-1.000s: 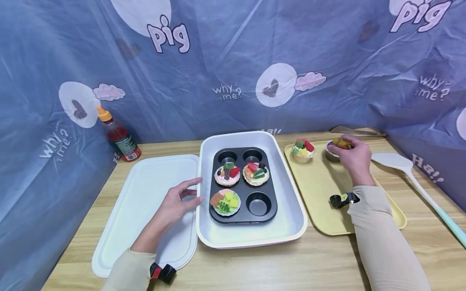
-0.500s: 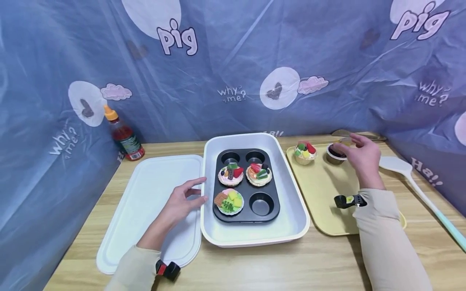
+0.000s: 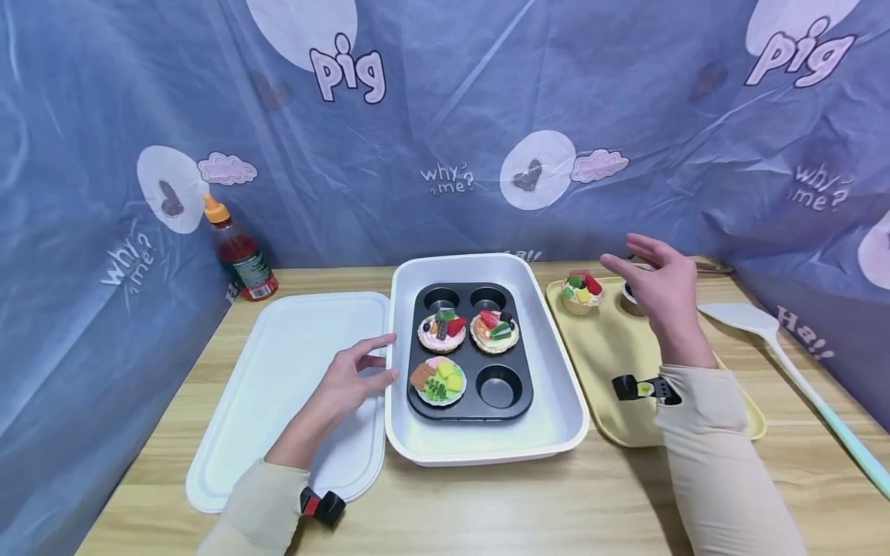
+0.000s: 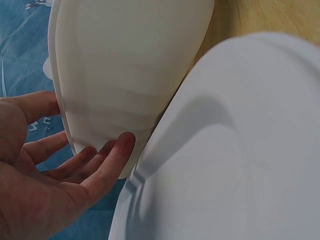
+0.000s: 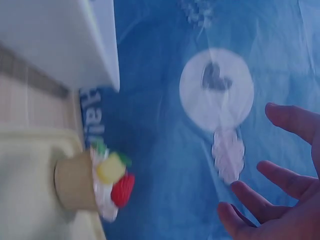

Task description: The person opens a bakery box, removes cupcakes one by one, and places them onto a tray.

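Note:
My left hand (image 3: 353, 378) rests its fingertips against the left rim of a white bin (image 3: 556, 444); in the left wrist view the fingers (image 4: 107, 167) lie along its outer wall. Inside the bin lies a black muffin tin (image 3: 473, 409), with three toy tarts, one being a pink cream tart (image 3: 441, 332). My right hand (image 3: 664, 289), fingers parted and holding nothing, hovers over the back of a yellow tray (image 3: 619, 386). Left of it on that tray stands a fruit-topped toy cupcake (image 3: 582, 292). A dark-cupped cupcake (image 3: 631, 300) is partly hidden behind the hand.
A flat white lid (image 3: 278, 386) lies left of the bin. A red sauce bottle (image 3: 243, 259) stands at the back left. Right of the yellow tray lies a white spoon with a teal handle (image 3: 786, 351). Blue printed cloth (image 3: 417, 116) walls the table.
My right hand has let go of the fruit topping over the dark-cupped cupcake, then risen and shifted left toward the other cupcake. The left hand stays at the bin's rim.

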### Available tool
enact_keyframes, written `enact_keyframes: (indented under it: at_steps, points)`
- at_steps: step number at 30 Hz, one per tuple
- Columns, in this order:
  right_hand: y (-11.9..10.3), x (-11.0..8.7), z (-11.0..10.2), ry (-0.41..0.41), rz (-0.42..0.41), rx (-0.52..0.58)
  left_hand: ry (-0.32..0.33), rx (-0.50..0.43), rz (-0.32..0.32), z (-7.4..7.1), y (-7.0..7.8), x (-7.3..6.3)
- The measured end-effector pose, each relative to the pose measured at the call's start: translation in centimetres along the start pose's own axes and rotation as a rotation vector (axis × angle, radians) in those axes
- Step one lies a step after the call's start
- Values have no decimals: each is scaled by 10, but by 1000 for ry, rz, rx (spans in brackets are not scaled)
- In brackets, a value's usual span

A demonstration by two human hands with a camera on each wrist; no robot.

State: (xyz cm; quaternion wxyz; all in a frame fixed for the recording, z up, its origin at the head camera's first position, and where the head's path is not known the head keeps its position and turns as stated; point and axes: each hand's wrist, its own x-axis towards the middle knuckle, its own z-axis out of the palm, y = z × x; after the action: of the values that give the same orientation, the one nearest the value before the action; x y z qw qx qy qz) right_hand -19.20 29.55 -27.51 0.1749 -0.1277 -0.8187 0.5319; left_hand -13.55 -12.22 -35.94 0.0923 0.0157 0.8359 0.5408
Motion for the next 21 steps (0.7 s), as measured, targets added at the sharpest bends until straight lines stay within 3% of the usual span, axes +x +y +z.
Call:
enact_keyframes:
  at_steps: [12,21]
  points:
    - [-40,-24,53,-190,-141,53,1,-28,-6,0,-3,0]
    - [-53,-36,97,-323,-157,53,-3,-32,-8,1,0,0]
